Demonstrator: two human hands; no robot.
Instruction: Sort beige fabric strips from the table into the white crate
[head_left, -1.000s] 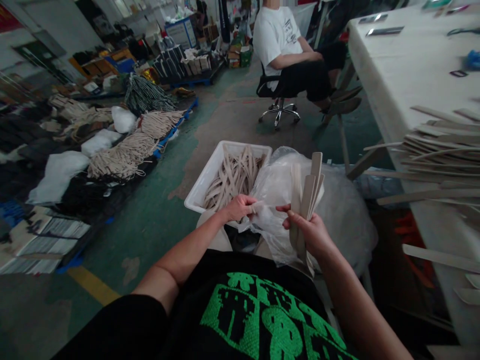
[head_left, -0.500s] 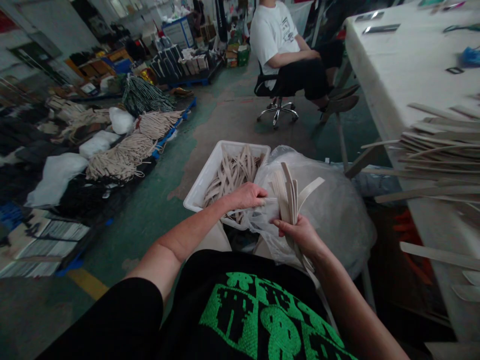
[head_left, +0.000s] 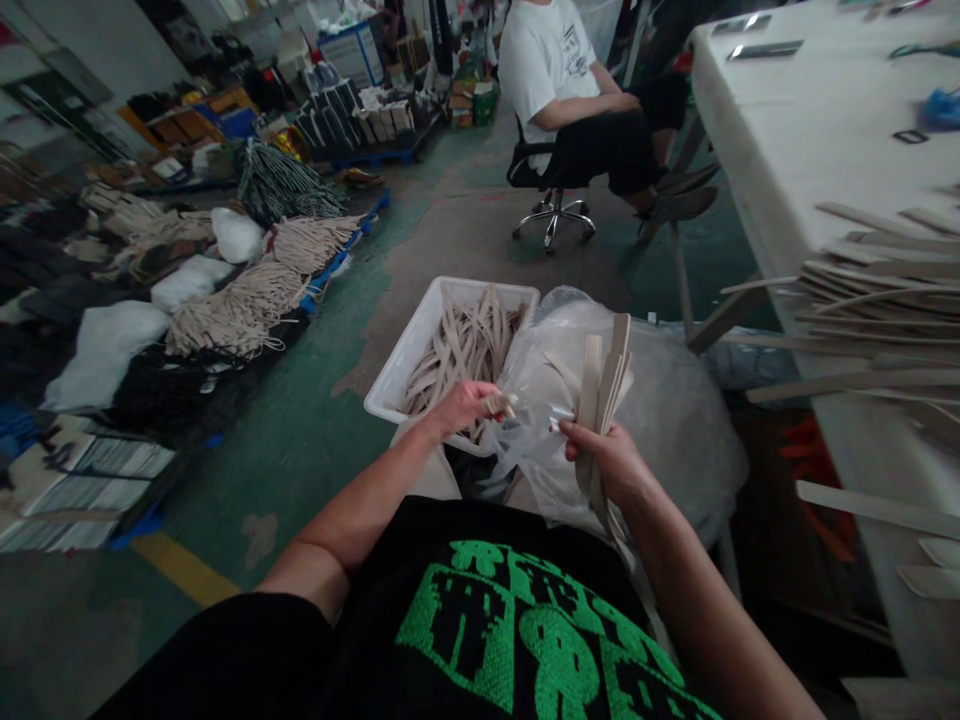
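My right hand (head_left: 611, 462) is closed round a bundle of flat beige strips (head_left: 604, 385) that stand upright above a clear plastic bag (head_left: 667, 410). My left hand (head_left: 469, 403) is curled shut with a small pale piece pinched at its fingertips, over the near edge of a white bin (head_left: 401, 358) that holds many loose beige strips (head_left: 461, 345). The two hands are a short way apart, with the bag's crumpled mouth between them.
A white table (head_left: 810, 130) on the right carries a pile of beige strips (head_left: 877, 300) that overhang its edge. A person sits on an office chair (head_left: 551, 195) ahead. Heaps of cords, bags and boxes (head_left: 240, 290) cover the floor to the left.
My left hand has pulled back from the strips and curled shut. The fanned bundle in my right hand has closed together and stands more upright.
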